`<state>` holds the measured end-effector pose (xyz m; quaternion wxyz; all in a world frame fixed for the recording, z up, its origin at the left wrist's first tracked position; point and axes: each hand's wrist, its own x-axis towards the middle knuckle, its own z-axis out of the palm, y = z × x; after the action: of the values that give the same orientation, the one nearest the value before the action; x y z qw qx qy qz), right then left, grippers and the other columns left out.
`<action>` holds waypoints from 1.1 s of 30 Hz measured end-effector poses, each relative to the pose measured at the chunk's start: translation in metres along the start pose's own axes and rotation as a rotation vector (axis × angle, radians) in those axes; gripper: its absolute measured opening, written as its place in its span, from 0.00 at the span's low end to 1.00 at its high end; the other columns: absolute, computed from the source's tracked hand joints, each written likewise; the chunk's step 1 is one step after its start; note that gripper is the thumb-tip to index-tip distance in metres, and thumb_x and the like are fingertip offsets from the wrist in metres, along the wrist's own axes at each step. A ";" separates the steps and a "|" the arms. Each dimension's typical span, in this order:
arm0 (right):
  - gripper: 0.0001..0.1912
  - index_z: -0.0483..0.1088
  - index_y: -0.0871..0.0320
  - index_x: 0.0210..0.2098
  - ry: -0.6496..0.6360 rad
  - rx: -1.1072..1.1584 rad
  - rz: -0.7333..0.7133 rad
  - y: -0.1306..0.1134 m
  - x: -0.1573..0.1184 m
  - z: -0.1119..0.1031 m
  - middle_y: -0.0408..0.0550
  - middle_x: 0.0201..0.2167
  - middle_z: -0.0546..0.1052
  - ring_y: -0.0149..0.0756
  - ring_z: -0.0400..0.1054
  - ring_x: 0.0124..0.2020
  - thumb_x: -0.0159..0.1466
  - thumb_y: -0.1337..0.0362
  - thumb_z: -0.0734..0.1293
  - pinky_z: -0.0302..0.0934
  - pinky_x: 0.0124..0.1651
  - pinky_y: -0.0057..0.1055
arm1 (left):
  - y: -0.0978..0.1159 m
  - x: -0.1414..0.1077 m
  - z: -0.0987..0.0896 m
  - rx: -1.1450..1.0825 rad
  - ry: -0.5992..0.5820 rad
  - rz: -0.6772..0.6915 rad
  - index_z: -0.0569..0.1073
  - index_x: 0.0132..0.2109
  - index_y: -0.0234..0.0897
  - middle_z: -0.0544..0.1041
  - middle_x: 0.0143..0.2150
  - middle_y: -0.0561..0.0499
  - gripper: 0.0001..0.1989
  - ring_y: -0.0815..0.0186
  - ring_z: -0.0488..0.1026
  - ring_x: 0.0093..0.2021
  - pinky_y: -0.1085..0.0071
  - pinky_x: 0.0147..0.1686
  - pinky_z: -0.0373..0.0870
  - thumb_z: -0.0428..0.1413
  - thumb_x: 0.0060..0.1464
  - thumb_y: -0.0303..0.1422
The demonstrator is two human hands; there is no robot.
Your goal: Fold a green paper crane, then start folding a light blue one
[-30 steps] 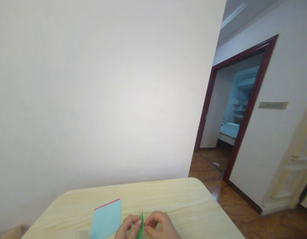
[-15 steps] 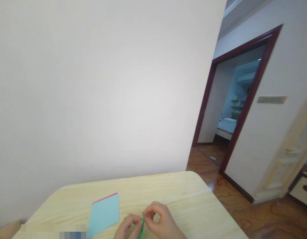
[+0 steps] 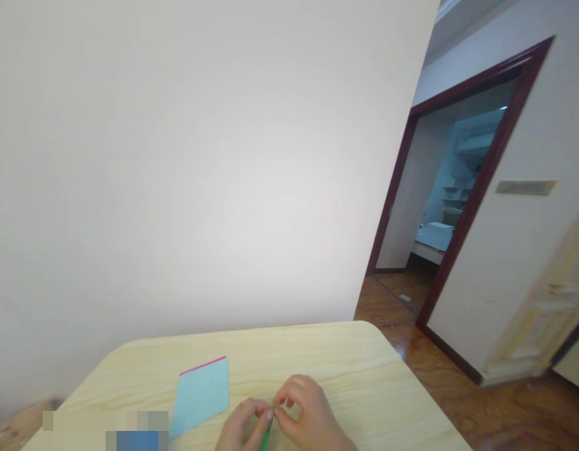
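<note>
Our left hand (image 3: 245, 427) and right hand (image 3: 307, 410) are pinching a slim green paper strip (image 3: 266, 438) (partly folded, seemingly) right of the flat, four-sided, pale-blue paper (image 3: 202, 398).

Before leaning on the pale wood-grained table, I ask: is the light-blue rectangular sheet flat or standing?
Flat: the light-blue sheet shows its broad face, resting on the table.

From here I see the person's left hand (image 3: 245, 426) and right hand (image 3: 306, 406), both bare, with rounded knuckles and a small thumbnail (image 3: 270, 414) on the left.
</note>
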<state>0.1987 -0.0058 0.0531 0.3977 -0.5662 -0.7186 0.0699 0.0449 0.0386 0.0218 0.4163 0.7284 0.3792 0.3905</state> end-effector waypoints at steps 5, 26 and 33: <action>0.07 0.70 0.55 0.28 0.007 -0.048 -0.029 0.000 0.001 0.001 0.40 0.24 0.72 0.31 0.65 0.28 0.50 0.73 0.66 0.54 0.34 0.26 | -0.001 0.000 0.001 0.002 0.022 -0.044 0.74 0.28 0.39 0.78 0.28 0.50 0.13 0.61 0.74 0.33 0.70 0.37 0.69 0.53 0.48 0.43; 0.06 0.69 0.55 0.26 0.043 -0.175 -0.161 -0.003 0.003 0.005 0.41 0.24 0.73 0.32 0.66 0.30 0.55 0.72 0.65 0.53 0.34 0.29 | -0.005 0.002 -0.001 -0.034 0.048 -0.031 0.76 0.28 0.40 0.79 0.29 0.50 0.11 0.60 0.74 0.33 0.67 0.38 0.68 0.55 0.46 0.41; 0.04 0.71 0.53 0.29 0.093 -0.156 -0.213 -0.004 0.002 0.002 0.42 0.26 0.73 0.32 0.65 0.30 0.58 0.68 0.65 0.54 0.34 0.28 | -0.008 0.002 0.002 -0.070 0.048 -0.060 0.75 0.28 0.40 0.78 0.28 0.51 0.14 0.61 0.74 0.33 0.69 0.35 0.69 0.53 0.47 0.45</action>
<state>0.1943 -0.0046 0.0549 0.3904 -0.5184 -0.7588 -0.0550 0.0454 0.0433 0.0143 0.4437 0.6920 0.3967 0.4085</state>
